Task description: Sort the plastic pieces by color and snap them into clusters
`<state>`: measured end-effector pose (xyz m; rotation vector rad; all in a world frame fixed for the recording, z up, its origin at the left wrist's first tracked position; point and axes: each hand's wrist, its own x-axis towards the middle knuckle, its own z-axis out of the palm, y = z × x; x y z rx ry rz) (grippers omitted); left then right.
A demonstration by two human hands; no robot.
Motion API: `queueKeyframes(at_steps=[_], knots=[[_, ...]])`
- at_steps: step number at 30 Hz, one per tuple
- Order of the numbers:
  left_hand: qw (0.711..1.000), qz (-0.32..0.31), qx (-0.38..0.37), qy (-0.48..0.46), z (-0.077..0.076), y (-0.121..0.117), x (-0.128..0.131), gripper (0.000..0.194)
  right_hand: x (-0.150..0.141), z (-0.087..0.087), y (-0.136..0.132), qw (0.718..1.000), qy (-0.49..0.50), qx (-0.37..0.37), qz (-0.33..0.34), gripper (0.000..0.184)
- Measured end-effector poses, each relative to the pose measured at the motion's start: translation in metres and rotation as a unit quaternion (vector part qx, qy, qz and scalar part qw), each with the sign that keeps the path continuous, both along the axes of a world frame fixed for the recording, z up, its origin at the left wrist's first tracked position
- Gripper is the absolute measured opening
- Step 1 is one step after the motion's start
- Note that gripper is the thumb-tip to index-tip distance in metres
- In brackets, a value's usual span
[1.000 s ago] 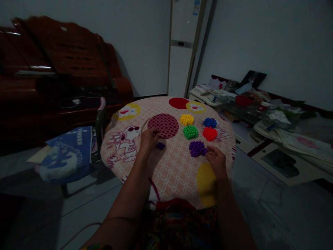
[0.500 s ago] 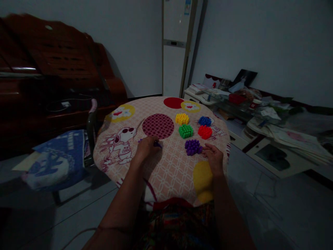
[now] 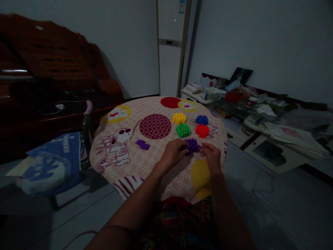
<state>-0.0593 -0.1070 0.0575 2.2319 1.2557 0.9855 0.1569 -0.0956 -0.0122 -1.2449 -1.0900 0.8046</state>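
A cluster of purple knobbed toy blocks (image 3: 192,146) sits on the cloth-covered table between my hands. My left hand (image 3: 175,151) has its fingers closed at the cluster's left side. Over at the right edge of the same cluster, the fingers of my right hand (image 3: 211,155) are pinched together; the exact contact is dim. Some loose purple pieces (image 3: 142,144) lie apart to the left. Behind the cluster stand a green block cluster (image 3: 183,130), a red one (image 3: 202,130), a yellow one (image 3: 179,118) and a blue one (image 3: 202,120).
A patterned cloth (image 3: 130,166) covers the round table. On the left are a chair (image 3: 88,121) with a blue bag (image 3: 56,159) and a wooden sofa (image 3: 52,55). To the right, papers and clutter cover a low cabinet (image 3: 270,146). An upright white unit (image 3: 169,66) stands behind.
My left hand has moved right, from the loose purple pieces to the purple cluster. Those pieces now lie uncovered on the cloth. My right hand stays by the cluster. The view has shifted slightly.
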Motion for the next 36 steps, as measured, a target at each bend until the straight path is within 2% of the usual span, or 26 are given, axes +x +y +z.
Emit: queueKeyframes(at_steps=[4,9,15,19,25,28,30,33,36], knots=[[0.998,-0.019,0.030,0.042,-0.007,-0.001,0.032,0.018,0.000,0.001,0.000,1.000,-0.012,0.005,0.009,0.035],[0.997,-0.017,0.038,0.071,-0.024,0.004,0.050,0.016,0.002,0.001,0.000,0.999,-0.043,0.009,0.015,0.036],[0.998,-0.009,0.023,0.055,-0.028,0.003,0.054,0.014,0.004,0.002,0.001,0.996,-0.085,0.011,0.035,0.036],[0.999,-0.007,0.018,0.048,-0.027,0.003,0.054,0.016,0.003,0.003,0.000,0.996,-0.073,0.013,0.051,0.034],[0.999,-0.006,0.039,0.013,-0.034,0.000,0.047,0.021,0.004,-0.001,0.001,0.999,-0.028,-0.001,0.042,0.034],[0.999,0.020,0.047,-0.011,-0.029,0.003,0.029,0.021,0.004,-0.002,0.002,0.999,-0.010,-0.006,0.037,0.033],[0.996,0.071,0.046,-0.016,-0.020,0.009,0.004,0.017,0.004,-0.002,0.002,0.999,-0.006,-0.004,0.033,0.032],[0.977,0.209,0.050,0.007,-0.006,0.021,-0.049,0.015,0.002,0.000,0.002,1.000,-0.002,-0.001,0.028,0.032],[0.938,0.344,0.014,0.053,-0.003,0.031,-0.105,0.027,0.000,0.002,0.002,1.000,0.010,-0.005,0.026,0.033]])
